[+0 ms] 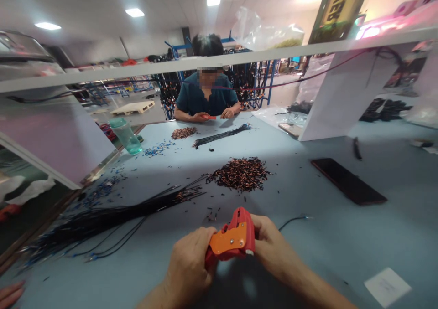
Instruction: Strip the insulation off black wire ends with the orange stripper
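Note:
My left hand (191,259) is closed around the handles of a red and orange wire stripper (232,240), held above the near part of the table. At the stripper's head, my right hand (270,243) is closed with its fingers bent. A thin black wire (290,222) comes out from behind that hand and runs right to a bare-looking tip; the hand hides the rest of it. Beyond the stripper lies a heap of small black and copper-coloured offcuts (241,174). To the left stretches a long bundle of black wires (126,215), a few strands loose beside it.
Opposite sits a person (207,95) holding a red tool, near another wire bundle (222,136). A phone (347,180) and a paper label (387,286) lie at right. A green bottle (126,136) stands left, below a white shelf (267,54). Another person's fingers (12,295) show lower left.

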The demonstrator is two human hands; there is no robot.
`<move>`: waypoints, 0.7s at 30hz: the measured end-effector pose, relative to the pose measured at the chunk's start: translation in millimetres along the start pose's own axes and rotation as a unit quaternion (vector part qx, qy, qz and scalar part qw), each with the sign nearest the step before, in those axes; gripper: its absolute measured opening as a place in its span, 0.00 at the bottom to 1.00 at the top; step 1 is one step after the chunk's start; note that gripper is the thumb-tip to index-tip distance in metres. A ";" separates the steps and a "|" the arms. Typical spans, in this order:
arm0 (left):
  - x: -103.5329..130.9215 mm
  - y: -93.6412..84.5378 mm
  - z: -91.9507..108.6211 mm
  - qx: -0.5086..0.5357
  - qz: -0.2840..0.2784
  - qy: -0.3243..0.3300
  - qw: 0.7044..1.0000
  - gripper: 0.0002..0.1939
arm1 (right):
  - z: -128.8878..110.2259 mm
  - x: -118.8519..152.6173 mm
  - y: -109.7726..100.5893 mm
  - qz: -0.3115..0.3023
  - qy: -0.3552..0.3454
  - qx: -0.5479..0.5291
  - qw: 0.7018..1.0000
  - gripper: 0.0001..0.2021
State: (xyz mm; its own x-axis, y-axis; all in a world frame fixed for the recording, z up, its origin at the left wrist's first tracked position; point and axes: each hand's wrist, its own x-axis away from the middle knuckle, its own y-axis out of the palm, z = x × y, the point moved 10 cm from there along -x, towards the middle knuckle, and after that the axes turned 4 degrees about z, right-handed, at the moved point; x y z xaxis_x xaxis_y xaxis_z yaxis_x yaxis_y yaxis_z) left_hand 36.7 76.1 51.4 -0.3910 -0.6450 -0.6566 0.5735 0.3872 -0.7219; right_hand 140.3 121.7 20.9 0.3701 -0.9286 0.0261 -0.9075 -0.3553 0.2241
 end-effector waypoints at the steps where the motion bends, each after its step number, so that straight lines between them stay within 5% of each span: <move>1: -0.1 0.2 -0.6 0.003 -0.001 -0.003 1.000 0.06 | 0.3 -0.3 0.9 -0.003 0.001 -0.004 1.000 0.06; 21: -1.6 0.1 -4.8 0.010 -0.009 -0.033 0.999 0.09 | 4.9 -0.2 0.8 -0.009 0.011 -0.002 1.000 0.06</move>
State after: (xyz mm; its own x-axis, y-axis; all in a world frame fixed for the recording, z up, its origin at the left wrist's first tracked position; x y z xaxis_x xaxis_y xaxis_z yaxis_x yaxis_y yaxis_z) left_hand 34.0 80.3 51.3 -0.3525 -0.6943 -0.6275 0.5815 0.3629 -0.7282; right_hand 138.4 121.0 16.3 0.3906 -0.9195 0.0442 -0.8999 -0.3713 0.2287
